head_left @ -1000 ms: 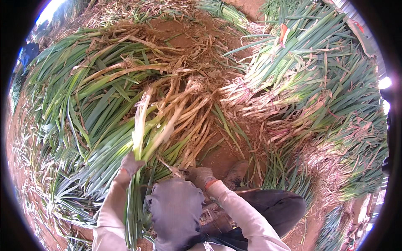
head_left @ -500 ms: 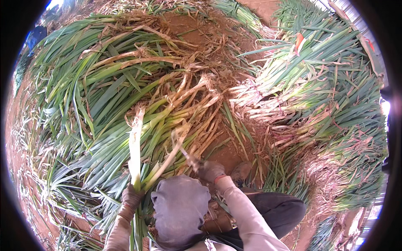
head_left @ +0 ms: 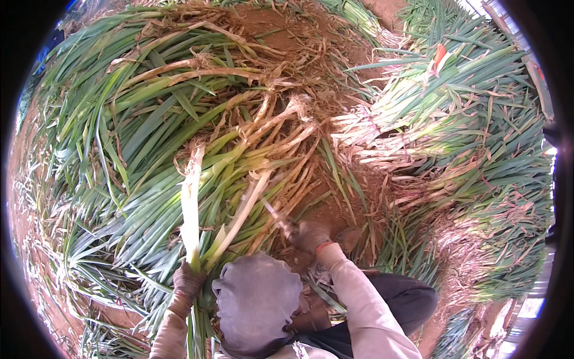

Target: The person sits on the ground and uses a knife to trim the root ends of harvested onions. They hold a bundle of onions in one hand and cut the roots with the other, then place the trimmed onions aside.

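Note:
In my gloved left hand, closed round their green part, are large green onions. Their pale stalks point away from me; one bright white stalk stands to the left and another slants right. The fingers of my gloved right hand wrap round a slim, stick-like tool. Its far end points toward the slanting stalk and is smeared by motion, so its kind and whether it touches the stalk cannot be made out. A large heap of unpeeled green onions lies just beyond my hands, roots mostly toward the middle.
Bundled onions with reddish bases line the right side. Dry leaves and root scraps litter the brown ground between the heaps. Close to me are a rounded grey cloth-covered form and my dark-trousered knee. An orange scrap sits on the right heap.
My right hand has moved a little right and nearer the far side, drawing the tool away from the slanting stalk. My left hand keeps its hold on the onions.

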Motion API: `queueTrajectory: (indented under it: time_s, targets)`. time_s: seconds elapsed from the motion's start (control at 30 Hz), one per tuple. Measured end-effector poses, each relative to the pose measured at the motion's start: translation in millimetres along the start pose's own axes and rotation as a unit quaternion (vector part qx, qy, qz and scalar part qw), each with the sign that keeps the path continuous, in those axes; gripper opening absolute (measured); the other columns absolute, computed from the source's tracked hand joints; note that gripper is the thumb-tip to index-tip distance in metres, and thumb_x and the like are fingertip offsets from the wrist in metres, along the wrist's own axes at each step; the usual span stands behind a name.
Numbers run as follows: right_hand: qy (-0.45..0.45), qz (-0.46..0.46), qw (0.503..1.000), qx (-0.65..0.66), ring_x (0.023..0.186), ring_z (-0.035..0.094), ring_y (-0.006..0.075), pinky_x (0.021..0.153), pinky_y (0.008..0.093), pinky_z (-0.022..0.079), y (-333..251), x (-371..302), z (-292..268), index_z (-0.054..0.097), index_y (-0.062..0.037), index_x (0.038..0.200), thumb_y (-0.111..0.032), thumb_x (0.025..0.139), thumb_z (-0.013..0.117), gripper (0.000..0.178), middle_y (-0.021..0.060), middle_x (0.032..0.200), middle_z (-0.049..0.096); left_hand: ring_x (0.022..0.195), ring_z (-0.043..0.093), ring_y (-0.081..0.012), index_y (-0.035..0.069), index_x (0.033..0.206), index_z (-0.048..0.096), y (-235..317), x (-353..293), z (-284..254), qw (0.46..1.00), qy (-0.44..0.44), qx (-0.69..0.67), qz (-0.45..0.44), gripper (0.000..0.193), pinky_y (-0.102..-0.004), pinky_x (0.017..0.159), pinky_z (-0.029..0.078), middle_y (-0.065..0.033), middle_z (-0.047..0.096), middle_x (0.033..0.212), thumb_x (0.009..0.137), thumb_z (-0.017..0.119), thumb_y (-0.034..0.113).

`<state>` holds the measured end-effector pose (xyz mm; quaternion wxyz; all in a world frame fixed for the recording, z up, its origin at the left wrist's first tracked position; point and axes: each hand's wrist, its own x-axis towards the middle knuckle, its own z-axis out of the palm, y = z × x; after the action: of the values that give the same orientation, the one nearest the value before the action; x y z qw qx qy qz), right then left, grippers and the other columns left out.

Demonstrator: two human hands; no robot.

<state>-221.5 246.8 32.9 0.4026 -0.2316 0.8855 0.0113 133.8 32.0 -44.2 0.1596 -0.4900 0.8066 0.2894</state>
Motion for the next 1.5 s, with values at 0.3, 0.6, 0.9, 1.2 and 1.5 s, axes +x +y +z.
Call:
queueTrajectory:
  time_s: [0.3,0.6,0.9,1.2,1.5]
  targets:
    - [0.085,0.041,0.992,0.086,0.092,0.070,0.0427,0.082,0.0469,0.056,12,43,11,0.075,-0.0008,0.096,-0.064,0.085,0.049,0.069,0.0283,0.092,0.070,0.087,0.069,-0.0411,0.002,0.115,0.058,-5,5,12,0.994,-0.002,-0.106,-0.021,0.061,-0.0475,0.079,0.055,-0.0215,0.071,0.094,0.071,0.081,0.038]
    - [0.067,0.036,0.992,0.101,0.098,0.068,0.0446,0.087,0.0476,0.054,9,36,14,0.075,-0.0011,0.097,-0.064,0.086,0.048,0.069,0.0298,0.097,0.069,0.087,0.068,-0.0413,0.003,0.115,0.057,-80,33,80,0.963,0.025,-0.267,0.000,0.062,-0.0477,0.077,0.054,-0.0212,0.070,0.093,0.071,0.082,0.038]
    - [0.070,0.036,0.994,0.076,0.099,0.067,0.0449,0.089,0.0480,0.054,3,15,9,0.074,0.0012,0.096,-0.060,0.086,0.049,0.067,0.0309,0.099,0.069,0.112,0.062,-0.0373,0.010,0.126,0.054,35,19,65,0.992,-0.034,0.119,-0.002,0.057,-0.0455,0.095,0.050,-0.0172,0.065,0.120,0.081,0.071,0.039]
    - [-0.037,-0.102,0.994,-0.005,0.098,0.068,0.0424,0.088,0.0493,0.054,3,-15,22,0.069,-0.0173,0.121,-0.046,0.090,0.052,0.045,0.0229,0.103,0.071,0.092,0.071,-0.0346,0.006,0.112,0.065,-41,34,51,0.986,-0.055,-0.023,0.158,0.065,-0.0441,0.080,0.056,-0.0189,0.073,0.096,0.075,0.075,0.059]
    - [0.067,0.009,0.995,0.077,0.100,0.069,0.0386,0.087,0.0471,0.054,25,-10,6,0.068,-0.0086,0.114,-0.047,0.082,0.067,0.050,0.0232,0.104,0.071,0.078,0.070,-0.0248,0.001,0.104,0.069,68,59,17,0.966,-0.047,-0.218,0.132,0.047,-0.0369,0.075,0.055,-0.0132,0.073,0.089,0.073,0.084,0.033]
